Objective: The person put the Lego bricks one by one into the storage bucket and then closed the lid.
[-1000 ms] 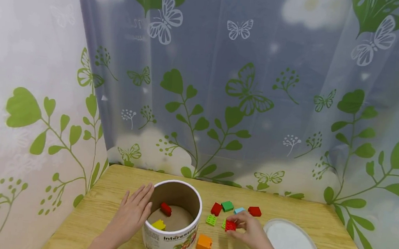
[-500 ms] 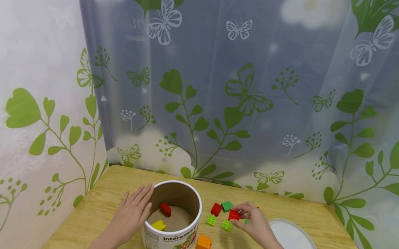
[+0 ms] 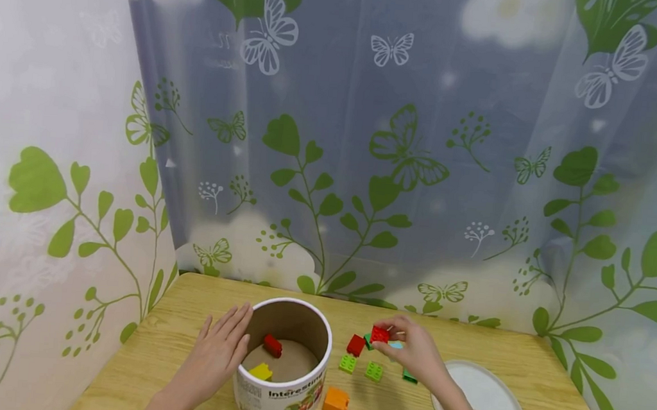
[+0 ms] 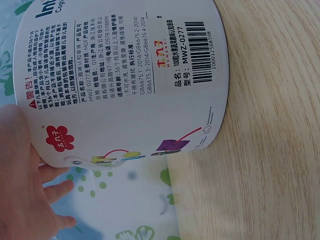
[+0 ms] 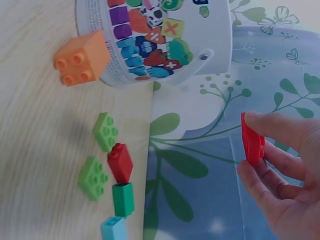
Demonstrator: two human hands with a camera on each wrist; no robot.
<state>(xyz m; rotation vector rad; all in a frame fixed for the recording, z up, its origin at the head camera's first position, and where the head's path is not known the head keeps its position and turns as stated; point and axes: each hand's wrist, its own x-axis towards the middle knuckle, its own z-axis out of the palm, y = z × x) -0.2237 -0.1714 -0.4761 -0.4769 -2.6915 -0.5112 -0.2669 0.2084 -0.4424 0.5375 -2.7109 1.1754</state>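
L hand agst tub | R hand pinches red brk

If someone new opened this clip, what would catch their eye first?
Probably the patterned backdrop, with green leaves and butterflies, which fills most of the head view. Next, the white tub on the wooden table, with a dark red block and a yellow block inside and the left hand at its rim. To the tub's right, the right hand pinches a bright red block.

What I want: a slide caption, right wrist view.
Right hand pinches a red brick; tub and six more bricks show on the table.
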